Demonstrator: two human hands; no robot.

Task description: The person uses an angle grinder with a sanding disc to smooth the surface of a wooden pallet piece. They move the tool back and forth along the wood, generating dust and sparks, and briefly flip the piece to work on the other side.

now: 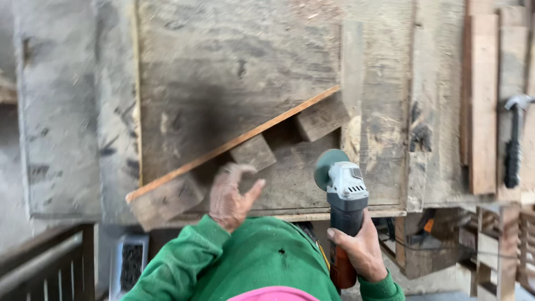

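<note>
1. a dusty wooden workbench (234, 67) fills the upper middle of the frame, its top scratched, stained and sprinkled with sawdust; a grey concrete surface shows at the left edge.
2. a thin strip of wood (234, 144) runs diagonally across the bench from lower left to upper right, with three wooden blocks along its underside: one at lower left (167, 200), one in the middle (253, 152), one at upper right (322, 118).
3. the left hand (229, 195) sits just below centre, fingers loosely spread and half curled, holding nothing; its fingertips are close to the middle block, and i cannot tell whether they touch it.
4. the right hand (362, 248), lower right of centre, is wrapped firmly round the dark handle of an angle grinder (343, 195).
5. the grinder stands nearly upright in the frame, grey head on top, its round greenish disc (326, 167) facing left, just right of the blocks and apart from them.
6. both arms wear green sleeves (184, 262), and a bit of pink shows at the bottom edge.
7. at the right edge, a hammer (514, 142) with a black handle lies on planks (484, 106) stacked lengthwise.
8. a dark railing (50, 262) crosses the lower left corner, and a wooden frame stands at lower right.
</note>
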